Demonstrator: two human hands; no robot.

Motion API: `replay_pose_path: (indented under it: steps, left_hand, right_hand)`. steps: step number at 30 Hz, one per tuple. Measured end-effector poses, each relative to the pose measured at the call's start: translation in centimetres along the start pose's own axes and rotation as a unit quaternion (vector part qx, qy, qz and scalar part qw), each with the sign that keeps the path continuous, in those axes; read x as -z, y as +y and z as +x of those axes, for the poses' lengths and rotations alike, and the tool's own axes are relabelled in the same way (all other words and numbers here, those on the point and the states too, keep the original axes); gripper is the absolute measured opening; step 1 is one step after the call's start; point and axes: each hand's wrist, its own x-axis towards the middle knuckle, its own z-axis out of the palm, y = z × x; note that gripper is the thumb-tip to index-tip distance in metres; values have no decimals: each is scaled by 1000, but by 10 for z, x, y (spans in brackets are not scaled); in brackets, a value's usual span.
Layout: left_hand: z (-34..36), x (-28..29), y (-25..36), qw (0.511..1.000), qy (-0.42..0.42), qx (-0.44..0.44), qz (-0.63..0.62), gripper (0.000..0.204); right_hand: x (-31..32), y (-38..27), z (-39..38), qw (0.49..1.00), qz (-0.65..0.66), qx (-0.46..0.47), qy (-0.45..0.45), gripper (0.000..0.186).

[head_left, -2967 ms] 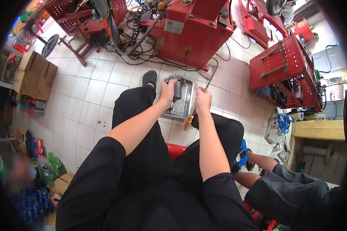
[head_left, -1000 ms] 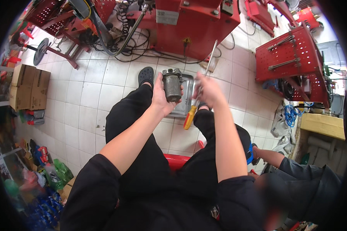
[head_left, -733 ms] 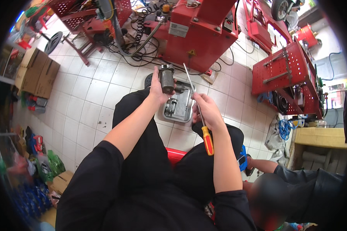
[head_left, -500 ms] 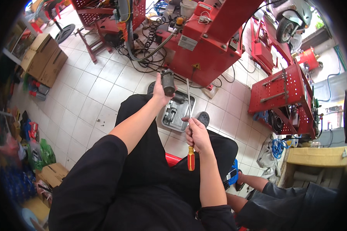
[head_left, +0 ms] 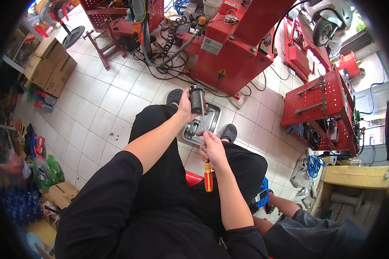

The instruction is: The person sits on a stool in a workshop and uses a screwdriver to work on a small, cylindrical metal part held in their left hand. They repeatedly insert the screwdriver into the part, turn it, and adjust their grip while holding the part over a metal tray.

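My left hand (head_left: 187, 107) is closed around a dark metal cylindrical part (head_left: 197, 100) that looks like a small starter motor, held above the tray. In my right hand (head_left: 212, 149) is a long screwdriver (head_left: 208, 181) with a red and yellow handle. The fingers grip it by the shaft, and the handle points back toward me. Its shaft reaches up to the cylinder and overlaps its lower right side; whether the tip touches cannot be made out. Below, between my feet, a shallow metal tray (head_left: 219, 115) holds several metal parts, partly hidden by my hands.
A red machine (head_left: 229, 60) with hoses and cables stands just ahead. A red perforated cart (head_left: 309, 101) is on the right. Cardboard boxes (head_left: 52, 67) are stacked at the left. Another person's leg (head_left: 285, 206) is close by at the lower right.
My left hand has turned and shifted the cylinder slightly right and down. My right hand has moved a little left, bringing the screwdriver's shaft from beside the cylinder up against it in view.
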Motion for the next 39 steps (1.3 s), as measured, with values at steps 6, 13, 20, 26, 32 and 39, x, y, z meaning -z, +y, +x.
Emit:
replay_pose_path:
  steps: [6, 13, 20, 26, 32, 39]
  left_hand:
    - [2, 0, -2, 1000, -8, 2, -14, 57]
    - [1, -1, -1, 999, 7, 3, -36, 58]
    - [2, 1, -2, 999, -3, 5, -47, 57]
    - [0, -1, -1, 999, 5, 4, -50, 56]
    - [0, -2, -1, 999, 9, 1, -39, 56]
    - [2, 0, -4, 999, 9, -37, -2, 54]
  right_hand:
    - [0, -4, 1, 1000, 18, -1, 1, 25]
    - [-1, -3, 2, 1000, 17, -11, 5, 25]
    - [-2, -5, 0, 1000, 25, -11, 3, 25]
    - [-2, -6, -1, 999, 30, -16, 7, 25]
    - [2, -7, 0, 999, 43, -25, 0, 27]
    - [8, 0, 4, 1000, 6, 8, 17, 25]
